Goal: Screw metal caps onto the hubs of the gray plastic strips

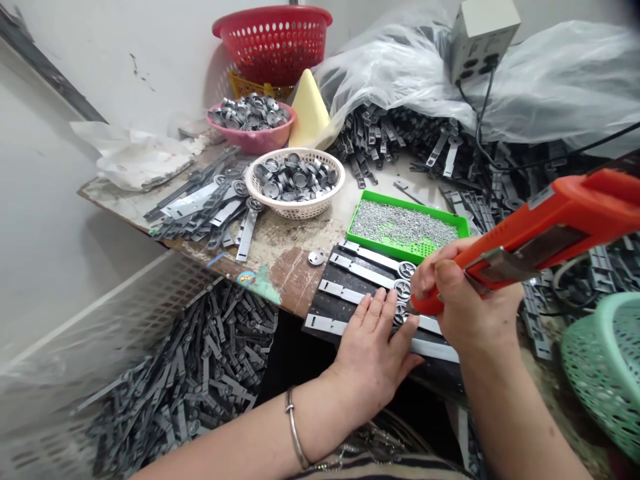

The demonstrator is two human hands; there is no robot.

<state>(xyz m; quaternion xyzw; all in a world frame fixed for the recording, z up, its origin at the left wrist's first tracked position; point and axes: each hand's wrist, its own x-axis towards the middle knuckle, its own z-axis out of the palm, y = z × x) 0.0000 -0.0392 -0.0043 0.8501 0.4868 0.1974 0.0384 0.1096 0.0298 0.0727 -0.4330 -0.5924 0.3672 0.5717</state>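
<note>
My right hand (465,300) grips an orange-red electric screwdriver (525,233), slanted down to the left. The screwdriver's tip meets the round hub of a grey plastic strip (345,291), though the exact contact point is hard to see. Fingers stretched out, my left hand (370,347) lies flat over that strip and the nearest strip (323,323), beside the tip. Several such strips rest in rows on a black board (325,307). Just behind the board is a green tray (360,239) of small metal screws. A loose round grey cap (316,257) sits left of the board.
A white basket (295,210) and a pink bowl (253,139) hold round caps. Strips pile up at left (200,207) and under plastic sheeting (385,60). A crate (60,320) of finished-looking strips stands below the table edge. A mint-green basket (600,373) is at right; cables hang from a box (483,33).
</note>
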